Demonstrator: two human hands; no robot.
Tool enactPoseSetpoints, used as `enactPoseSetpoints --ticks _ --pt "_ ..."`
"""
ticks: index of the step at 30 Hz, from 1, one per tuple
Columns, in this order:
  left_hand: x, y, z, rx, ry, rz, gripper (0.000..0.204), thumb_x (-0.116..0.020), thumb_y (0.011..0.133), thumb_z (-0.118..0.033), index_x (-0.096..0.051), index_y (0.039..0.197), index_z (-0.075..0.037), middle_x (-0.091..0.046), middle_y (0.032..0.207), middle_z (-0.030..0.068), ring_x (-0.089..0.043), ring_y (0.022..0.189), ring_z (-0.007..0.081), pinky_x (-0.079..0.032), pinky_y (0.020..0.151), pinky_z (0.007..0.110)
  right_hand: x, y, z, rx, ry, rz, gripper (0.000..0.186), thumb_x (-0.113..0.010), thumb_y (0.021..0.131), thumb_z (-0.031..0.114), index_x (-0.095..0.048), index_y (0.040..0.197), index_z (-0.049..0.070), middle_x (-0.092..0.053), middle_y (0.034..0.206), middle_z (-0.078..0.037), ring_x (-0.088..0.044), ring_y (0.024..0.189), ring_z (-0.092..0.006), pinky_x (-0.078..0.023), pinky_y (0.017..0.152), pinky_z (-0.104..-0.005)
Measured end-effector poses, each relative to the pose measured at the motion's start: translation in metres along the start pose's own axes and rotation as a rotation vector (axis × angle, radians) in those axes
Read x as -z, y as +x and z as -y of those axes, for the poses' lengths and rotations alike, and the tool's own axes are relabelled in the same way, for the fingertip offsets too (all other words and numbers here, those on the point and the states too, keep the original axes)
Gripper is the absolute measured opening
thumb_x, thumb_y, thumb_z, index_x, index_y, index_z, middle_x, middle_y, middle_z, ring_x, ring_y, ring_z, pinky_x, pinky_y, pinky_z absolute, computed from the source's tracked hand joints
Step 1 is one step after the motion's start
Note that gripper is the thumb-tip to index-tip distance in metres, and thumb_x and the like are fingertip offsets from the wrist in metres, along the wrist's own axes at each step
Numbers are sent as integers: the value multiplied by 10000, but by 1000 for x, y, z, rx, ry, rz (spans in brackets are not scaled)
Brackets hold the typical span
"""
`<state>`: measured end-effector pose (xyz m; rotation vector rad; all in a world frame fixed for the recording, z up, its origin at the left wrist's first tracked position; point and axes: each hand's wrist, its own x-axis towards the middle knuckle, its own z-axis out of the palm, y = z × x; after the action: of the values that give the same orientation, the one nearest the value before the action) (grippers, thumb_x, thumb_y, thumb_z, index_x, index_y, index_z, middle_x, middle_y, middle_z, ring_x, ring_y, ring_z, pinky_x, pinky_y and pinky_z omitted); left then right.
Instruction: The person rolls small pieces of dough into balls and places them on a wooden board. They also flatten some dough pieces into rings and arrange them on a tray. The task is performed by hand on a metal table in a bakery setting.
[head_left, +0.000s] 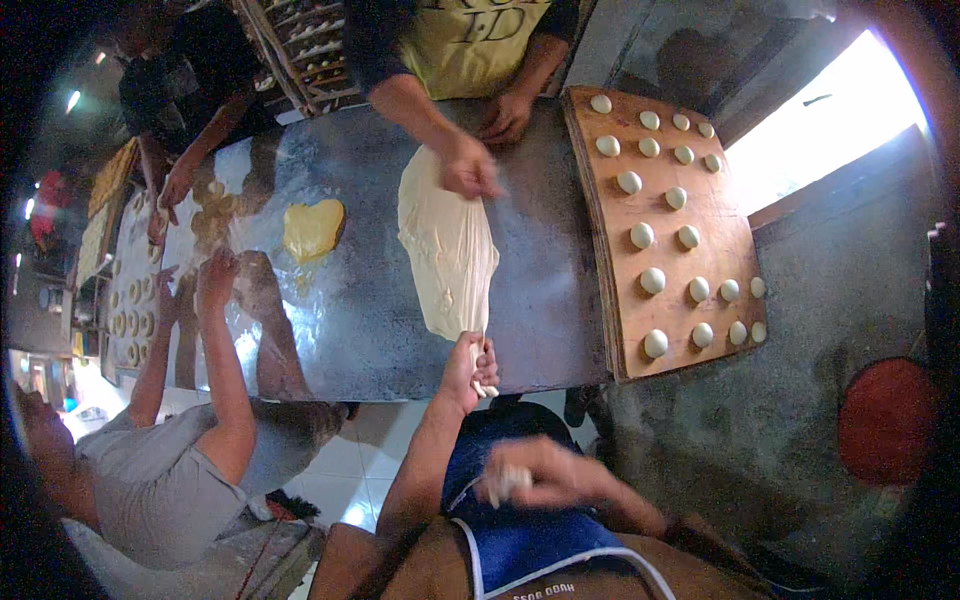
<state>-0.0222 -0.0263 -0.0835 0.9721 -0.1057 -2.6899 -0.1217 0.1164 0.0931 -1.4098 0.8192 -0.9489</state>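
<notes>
Dough sheet [447,245], a long pale stretched-out slab, is lying down the middle of the shiny metal table [360,330], running from the far side toward the near edge where it narrows to a twisted tail. The left hand [474,366] is right at that near end, fingers curled tight around the dough's tail just at the table edge. The right hand [528,478] is pulled back close to the body over a blue apron [520,540], blurry, loosely curled around a small whitish bit that looks like a piece of dough, though it's too smeared to be sure. At the far end, a person in a yellow shirt [470,45] across the table has one hand [468,170] pinching the top of the same sheet, with their other hand resting on the table just beside it. Left of the sheet, well apart from it, sits a yellow heart-shaped lump [313,228], maybe butter or fat. On the right, butted up against the table, is a wooden board [700,265] dotted with small round dough balls [653,280] in loose rows. On the left side, a person in a grey shirt [160,480] reaches both arms up onto the table, and farther left there are trays of ring-shaped dough pieces [130,320], with another person leaning in at the far corner.
</notes>
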Motion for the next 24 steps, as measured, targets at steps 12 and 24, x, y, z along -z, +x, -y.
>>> enactPoseSetpoints --ticks 12,24 --pt "-72 -130 8 -474 1952 -441 301 -485 955 -242 -611 852 11 -654 765 264 -642 738 464 -501 653 556 32 167 -162 -81 -244 -129 281 -686 869 200 -677 1093 30 -718 975 -108 -679 881 -196 -533 798 -340" --pt "26 -109 -108 -808 2077 -517 557 -545 921 -211 -340 1394 0 -522 1152 205 -481 1090 379 -303 943 582 59 -6 -125 -346 -1337 -661 233 -656 851 232 -622 1023 79 -538 1117 -165 -481 1096 -357 -382 904 -491"
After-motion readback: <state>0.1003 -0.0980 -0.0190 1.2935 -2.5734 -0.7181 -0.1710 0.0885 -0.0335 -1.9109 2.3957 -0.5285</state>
